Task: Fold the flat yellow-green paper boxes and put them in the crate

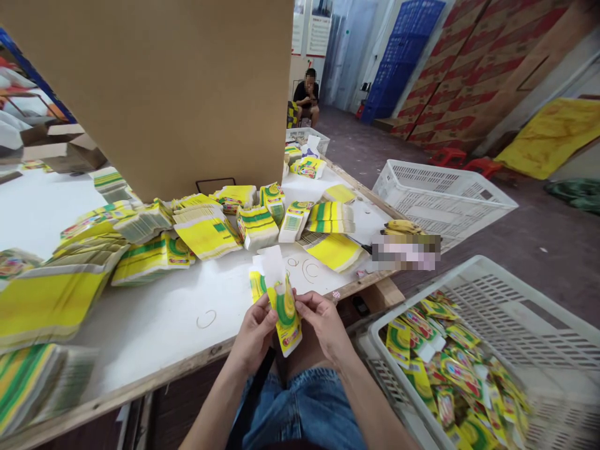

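Note:
A small yellow and green printed carton (287, 315) with a raised white flap is tilted in front of me at the table's near edge. My left hand (255, 334) is closed on its left side, thumb and fingers pinching. On the opposite edge, my right hand (324, 326) pinches the same carton between thumb and fingertips. Just behind it, another yellow carton piece (257, 285) shows on the table, partly hidden by the held one. Bundles of flat cartons, such as a yellow stack (206, 231), lie beyond my hands.
A white crate (525, 306) full of cartons stands at my right, with another white crate (445, 187) behind it. A large cardboard box (187, 94) rises from the table (159, 325). Rubber bands (206, 319) and bananas (402, 227) lie on top. A person (307, 97) sits far back.

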`<state>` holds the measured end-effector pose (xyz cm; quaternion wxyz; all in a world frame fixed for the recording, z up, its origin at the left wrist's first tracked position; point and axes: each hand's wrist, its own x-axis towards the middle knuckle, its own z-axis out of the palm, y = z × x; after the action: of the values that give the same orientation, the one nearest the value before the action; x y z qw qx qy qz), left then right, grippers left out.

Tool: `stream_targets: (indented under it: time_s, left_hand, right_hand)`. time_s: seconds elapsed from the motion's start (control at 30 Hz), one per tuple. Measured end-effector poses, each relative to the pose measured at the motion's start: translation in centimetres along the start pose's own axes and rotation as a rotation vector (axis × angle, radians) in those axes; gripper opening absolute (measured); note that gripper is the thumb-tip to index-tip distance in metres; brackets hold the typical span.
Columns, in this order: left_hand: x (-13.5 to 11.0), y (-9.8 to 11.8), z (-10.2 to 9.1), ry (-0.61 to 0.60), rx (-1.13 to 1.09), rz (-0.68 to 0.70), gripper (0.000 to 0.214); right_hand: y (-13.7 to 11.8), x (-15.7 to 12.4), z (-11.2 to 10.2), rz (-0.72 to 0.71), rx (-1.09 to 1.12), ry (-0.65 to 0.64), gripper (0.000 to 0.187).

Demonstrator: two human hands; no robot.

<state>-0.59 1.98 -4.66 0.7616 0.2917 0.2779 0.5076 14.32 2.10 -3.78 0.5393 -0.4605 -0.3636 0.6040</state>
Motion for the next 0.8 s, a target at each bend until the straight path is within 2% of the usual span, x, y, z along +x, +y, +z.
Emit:
stream_targets:
  time_s: [0.17, 0.27, 0.37, 0.43, 0.53, 0.6, 0.7, 0.8]
  left_hand:
    - [0.3, -0.1, 0.5, 0.168, 0.048, 0.037, 0.037]
    - [0.5, -0.4, 0.6, 0.251, 0.128, 0.055, 0.039]
    - [0.3, -0.2, 0.8, 0.282, 0.249, 0.117, 0.051]
    - [-0.1, 0.1, 1.1, 0.257, 0.296, 0.158, 0.062]
    - [-0.7, 1.0, 1.4, 0.16, 0.322, 0.149, 0.066]
    - [-0.9, 1.6, 1.3, 0.089, 0.373, 0.104, 0.059]
    - [-1.1, 2.0, 0.9, -0.02, 0.414, 0.034, 0.042]
    - [-1.3, 1.8, 0.3, -0.098, 0.342, -0.015, 0.033]
  right_hand:
    - [-0.1, -0.6, 0.5, -0.016, -0.11, -0.025, 0.036]
    - [0.4, -0.9, 0.8, -0.079, -0.24, 0.065, 0.034]
    - [0.7, -1.1, 0.8, -0.139, -0.347, 0.141, 0.029]
    - [0.5, -1.1, 0.7, -0.167, -0.361, 0.12, 0.022]
    - [-0.2, -1.2, 0.3, -0.203, -0.313, 0.008, 0.041]
    - [-0.6, -1.2, -0.1, -0.197, -0.252, -0.088, 0.047]
    - [-1.2, -1.3, -0.8, -0.16, -0.201, -0.197, 0.04]
    - [-1.8, -1.3, -1.4, -0.155, -0.284, -0.252, 0.03]
